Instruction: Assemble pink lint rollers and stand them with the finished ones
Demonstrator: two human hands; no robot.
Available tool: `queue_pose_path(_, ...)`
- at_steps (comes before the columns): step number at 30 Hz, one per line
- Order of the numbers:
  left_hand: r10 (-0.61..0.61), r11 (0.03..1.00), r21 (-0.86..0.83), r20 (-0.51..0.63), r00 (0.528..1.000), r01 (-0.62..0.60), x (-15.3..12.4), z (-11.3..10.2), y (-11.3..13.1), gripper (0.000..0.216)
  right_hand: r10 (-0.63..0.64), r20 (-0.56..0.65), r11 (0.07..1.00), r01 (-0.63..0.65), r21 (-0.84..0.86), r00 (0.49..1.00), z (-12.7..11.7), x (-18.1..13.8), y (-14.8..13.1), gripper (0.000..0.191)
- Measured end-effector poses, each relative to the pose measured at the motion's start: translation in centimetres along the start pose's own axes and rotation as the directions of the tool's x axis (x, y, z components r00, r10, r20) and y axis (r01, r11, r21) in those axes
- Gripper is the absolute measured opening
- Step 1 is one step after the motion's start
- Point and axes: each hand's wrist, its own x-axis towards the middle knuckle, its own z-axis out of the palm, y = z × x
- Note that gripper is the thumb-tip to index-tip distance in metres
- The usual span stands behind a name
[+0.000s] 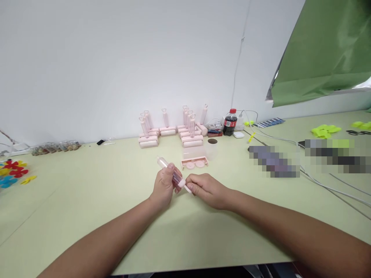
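Observation:
My left hand (164, 185) is wrapped round the lint roller handle (177, 178), a clear tube with pale pink ends, tilted with its lower end toward my right hand. At that lower end, my right hand (208, 189) pinches a small pale pink piece (188, 189), maybe a cap. Whether this piece is joined to the tube I cannot tell. Just beyond my hands lie a pink roller frame (194, 163) with two round discs and a clear cover (193, 152). A white paper roll (211, 150) with a brown core stands beside them.
Several pink lint rollers (192, 139) with upright handles stand along the wall. To their right are a cola bottle (230, 122), a white case (239, 134) and cables (278, 137). Coloured flower-shaped pieces (14, 173) lie at far left, yellow-green ones (325, 130) at right.

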Motion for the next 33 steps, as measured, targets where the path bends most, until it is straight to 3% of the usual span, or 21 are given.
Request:
queue_pose_path(3, 0.061, 0.997, 0.036, 0.002, 0.998, -0.061, -0.1, 0.0, -0.1, 0.056, 0.044, 0.0, 0.984, -0.043, 0.173, 0.999, 0.1, 0.1, 0.2, 0.046)
queue_pose_path(5, 0.068, 0.996, 0.061, 0.033, 0.997, -0.07, -0.1, 0.0, -0.2, 0.054, 0.074, 0.033, 0.978, -0.079, 0.191, 0.997, 0.3, 0.2, 0.3, 0.048)
queue_pose_path(8, 0.034, 0.996, 0.085, 0.042, 0.999, -0.037, 0.0, 0.1, -0.4, 0.05, 0.116, 0.051, 0.993, -0.118, 0.03, 0.992, 0.4, 0.4, 0.5, 0.038)
queue_pose_path(11, -0.04, 0.998, 0.043, 0.048, 0.998, 0.038, 0.1, 0.2, -0.3, 0.052, 0.068, 0.072, 0.989, -0.058, -0.134, 0.995, 0.2, 0.5, 0.2, 0.036)
queue_pose_path(15, -0.192, 0.97, -0.153, 0.004, 0.981, 0.191, 0.5, 0.3, 0.4, 0.056, 0.025, 0.164, 0.976, 0.011, -0.217, 0.986, -0.1, 0.2, -0.7, 0.037)
queue_pose_path(18, -0.199, 0.962, -0.2, -0.052, 0.979, 0.185, 0.9, -0.3, 0.5, 0.053, 0.014, 0.205, 0.981, 0.026, -0.193, 0.979, -0.1, 0.1, -1.1, 0.035)
queue_pose_path(22, -0.059, 0.998, -0.02, -0.053, 0.997, 0.058, 1.4, -1.2, -0.4, 0.053, 0.002, -0.007, 0.986, -0.003, -0.164, 1.0, -1.1, 0.5, 0.1, 0.038)
queue_pose_path(25, -0.056, 0.995, 0.089, 0.006, 0.998, 0.055, 1.5, -1.4, -1.2, 0.055, 0.096, -0.233, 0.963, -0.149, -0.224, 0.968, -3.1, 0.9, 1.5, 0.042)
queue_pose_path(28, -0.063, 0.985, 0.163, 0.047, 0.997, 0.055, 1.4, -1.1, -1.7, 0.056, 0.193, -0.4, 0.882, -0.337, -0.328, 0.896, -5.6, 1.0, 2.3, 0.039)
queue_pose_path(30, -0.065, 0.98, 0.192, 0.051, 0.997, 0.054, 1.3, -0.9, -1.9, 0.057, 0.192, -0.476, 0.82, -0.407, -0.403, 0.858, -7.2, 1.2, 2.0, 0.036)
queue_pose_path(33, -0.052, 0.968, 0.249, 0.027, 0.998, 0.044, 1.4, -0.7, -2.0, 0.057, 0.165, -0.483, 0.696, -0.449, -0.56, 0.86, -9.3, 2.3, 0.7, 0.037)
